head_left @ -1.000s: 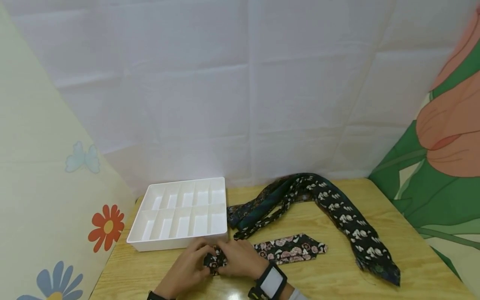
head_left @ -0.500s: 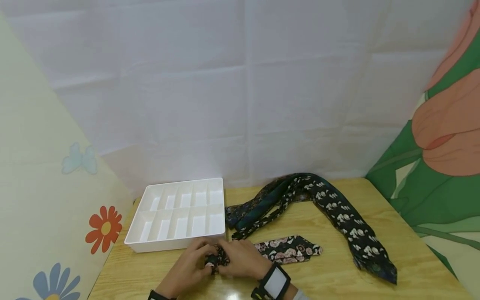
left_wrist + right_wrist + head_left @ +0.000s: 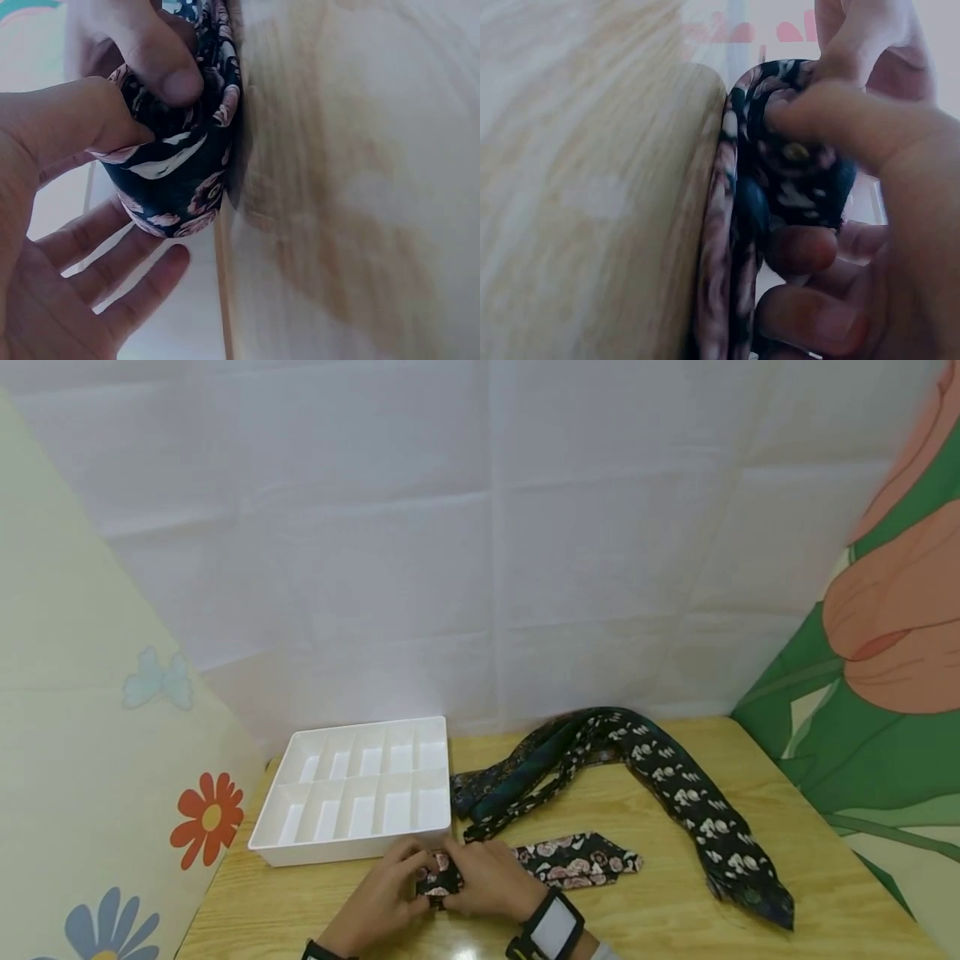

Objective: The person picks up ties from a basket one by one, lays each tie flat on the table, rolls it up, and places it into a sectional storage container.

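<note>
A black necktie with pink roses lies on the wooden table, its left part wound into a roll [image 3: 441,877] and its flat pointed end [image 3: 581,862] stretching to the right. My left hand [image 3: 381,893] pinches the left side of the roll. In the left wrist view, its thumb dips into the top of the coil [image 3: 176,180], with several fingers spread along the outer side. From the right, my right hand [image 3: 491,881] grips the same roll. Its thumb presses inside the coil [image 3: 799,191] in the right wrist view, fingers curled close to the flat layers.
Just beyond my hands stands a white divided tray [image 3: 341,850] with bare compartments. Several dark patterned neckties [image 3: 686,793] lie in a bent heap behind and to the right. A white cloth [image 3: 480,568] hangs at the table's back edge.
Both hands and the roll have shifted slightly to the right along the necktie. Its flat tail looks a little shorter. Tray and other neckties stay put.
</note>
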Available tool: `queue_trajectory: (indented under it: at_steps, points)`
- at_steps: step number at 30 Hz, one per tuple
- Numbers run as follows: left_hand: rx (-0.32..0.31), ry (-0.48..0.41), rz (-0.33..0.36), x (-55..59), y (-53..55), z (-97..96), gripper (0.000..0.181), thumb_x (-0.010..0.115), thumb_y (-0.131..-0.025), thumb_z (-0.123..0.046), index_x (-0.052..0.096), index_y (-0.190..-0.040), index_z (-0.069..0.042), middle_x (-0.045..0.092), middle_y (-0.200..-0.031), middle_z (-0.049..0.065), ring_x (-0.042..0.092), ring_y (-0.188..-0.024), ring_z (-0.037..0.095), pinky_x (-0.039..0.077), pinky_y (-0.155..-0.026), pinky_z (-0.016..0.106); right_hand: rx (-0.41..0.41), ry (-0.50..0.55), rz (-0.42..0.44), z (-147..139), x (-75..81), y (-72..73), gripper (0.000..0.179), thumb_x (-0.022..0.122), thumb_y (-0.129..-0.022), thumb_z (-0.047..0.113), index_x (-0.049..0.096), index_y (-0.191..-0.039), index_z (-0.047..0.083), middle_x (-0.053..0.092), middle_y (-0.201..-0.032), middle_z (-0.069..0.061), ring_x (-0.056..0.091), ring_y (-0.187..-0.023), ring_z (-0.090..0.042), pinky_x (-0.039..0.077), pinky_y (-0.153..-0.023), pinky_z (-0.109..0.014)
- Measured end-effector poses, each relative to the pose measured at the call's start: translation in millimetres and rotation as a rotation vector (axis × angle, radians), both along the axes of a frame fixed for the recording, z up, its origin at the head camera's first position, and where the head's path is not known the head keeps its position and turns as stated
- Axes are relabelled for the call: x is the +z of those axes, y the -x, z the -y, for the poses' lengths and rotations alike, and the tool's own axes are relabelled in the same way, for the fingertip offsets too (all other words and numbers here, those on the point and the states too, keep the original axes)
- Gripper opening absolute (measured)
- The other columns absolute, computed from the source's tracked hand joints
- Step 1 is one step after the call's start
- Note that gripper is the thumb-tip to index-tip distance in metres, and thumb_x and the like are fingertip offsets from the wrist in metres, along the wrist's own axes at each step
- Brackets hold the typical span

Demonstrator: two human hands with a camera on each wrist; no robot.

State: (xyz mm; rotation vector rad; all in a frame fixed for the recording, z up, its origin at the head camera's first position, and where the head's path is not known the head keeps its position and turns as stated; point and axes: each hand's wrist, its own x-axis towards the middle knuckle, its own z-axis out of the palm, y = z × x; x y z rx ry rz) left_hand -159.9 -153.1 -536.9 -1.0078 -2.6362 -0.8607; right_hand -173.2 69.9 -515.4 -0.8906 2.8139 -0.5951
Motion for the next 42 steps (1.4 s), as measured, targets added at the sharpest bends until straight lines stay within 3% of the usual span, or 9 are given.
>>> queue_trajectory:
  at_steps: [5,10,15,20,24,29,35,38,42]
  points:
    - [0.010,-0.022,-0.037,1.2,-1.1,-2.5,0.042,0.087,-0.077,-0.005,0.076,-0.111,-0.026,0.063,-0.124,-0.009,0.061,-0.114,0.010,0.058,-0.091,0.033,0.005,0.000,-0.029,-1.1,-0.8,-0.4,0.058,0.081,-0.087,0.048,0.061,-0.135,0.022,0.045,-0.058,0.014,0.040,-0.047,-0.006,0.029,-0.047,-0.024]
    - [0.008,-0.017,-0.075,1.3,-2.3,-5.4,0.046,0.090,-0.075,-0.005,0.077,-0.115,-0.024,0.065,-0.124,-0.006,0.063,-0.112,0.011,0.059,-0.089,0.032,0.006,-0.004,-0.049,-1.7,-1.6,-0.9,0.061,0.083,-0.085,0.050,0.061,-0.134,0.020,0.054,-0.066,0.015,0.044,-0.051,-0.003,0.035,-0.049,-0.023]
    - [0.028,-0.001,-0.026,2.4,-3.6,-5.8,0.048,0.090,-0.076,-0.007,0.073,-0.118,-0.024,0.063,-0.128,-0.006,0.063,-0.117,0.014,0.060,-0.095,0.037,0.001,0.031,-0.038,-3.0,-1.9,-0.8,0.057,0.082,-0.085,0.048,0.062,-0.132,0.023,0.067,-0.084,0.012,0.050,-0.059,-0.002,0.042,-0.054,-0.024]
    - [0.039,0.012,0.012,2.3,-4.3,-4.9,0.044,0.088,-0.077,-0.008,0.069,-0.111,-0.026,0.061,-0.122,-0.008,0.061,-0.111,0.009,0.059,-0.090,0.034,-0.004,0.024,-0.065,-4.6,-4.0,-0.6,0.056,0.084,-0.083,0.045,0.063,-0.129,0.023,0.064,-0.088,0.011,0.049,-0.061,-0.002,0.041,-0.054,-0.024]
    - [0.030,-0.001,-0.035,1.5,-3.4,-5.6,0.038,0.089,-0.076,-0.008,0.073,-0.104,-0.028,0.063,-0.121,-0.010,0.061,-0.112,0.009,0.058,-0.092,0.035,0.016,0.041,-0.102,-5.7,-2.1,-1.5,0.050,0.084,-0.084,0.049,0.062,-0.121,0.023,0.063,-0.111,0.005,0.052,-0.075,-0.003,0.042,-0.058,-0.023]
    - [0.025,-0.013,-0.061,1.4,-2.9,-8.4,0.047,0.092,-0.076,-0.012,0.070,-0.116,-0.024,0.062,-0.128,-0.007,0.062,-0.117,0.012,0.059,-0.095,0.036,-0.002,0.038,-0.088,-7.8,-0.8,-1.9,0.058,0.085,-0.083,0.044,0.063,-0.131,0.019,0.063,-0.133,0.000,0.063,-0.097,-0.009,0.051,-0.068,-0.027]
    - [0.026,-0.013,-0.079,2.3,-3.4,-10.3,0.044,0.093,-0.075,-0.013,0.074,-0.113,-0.024,0.063,-0.124,-0.007,0.062,-0.115,0.012,0.059,-0.094,0.036,0.023,0.057,-0.097,-9.7,-2.5,-1.1,0.053,0.085,-0.085,0.046,0.062,-0.126,0.021,0.061,-0.119,0.005,0.055,-0.091,-0.005,0.047,-0.066,-0.024]
    - [0.018,-0.010,-0.087,2.8,-2.6,-11.6,0.048,0.093,-0.075,-0.013,0.074,-0.117,-0.024,0.063,-0.127,-0.006,0.062,-0.118,0.013,0.059,-0.096,0.038,0.023,0.056,-0.114,-11.0,-4.6,-1.9,0.054,0.085,-0.085,0.044,0.063,-0.128,0.020,0.064,-0.124,0.002,0.058,-0.094,-0.005,0.049,-0.069,-0.023]
    - [0.007,-0.010,-0.052,1.6,-2.4,-12.7,0.054,0.092,-0.074,-0.010,0.070,-0.121,-0.023,0.062,-0.127,-0.006,0.062,-0.118,0.013,0.059,-0.097,0.038,0.015,0.042,-0.120,-13.5,-8.2,-3.0,0.059,0.087,-0.083,0.044,0.064,-0.130,0.017,0.062,-0.114,0.006,0.057,-0.089,-0.003,0.050,-0.070,-0.022]
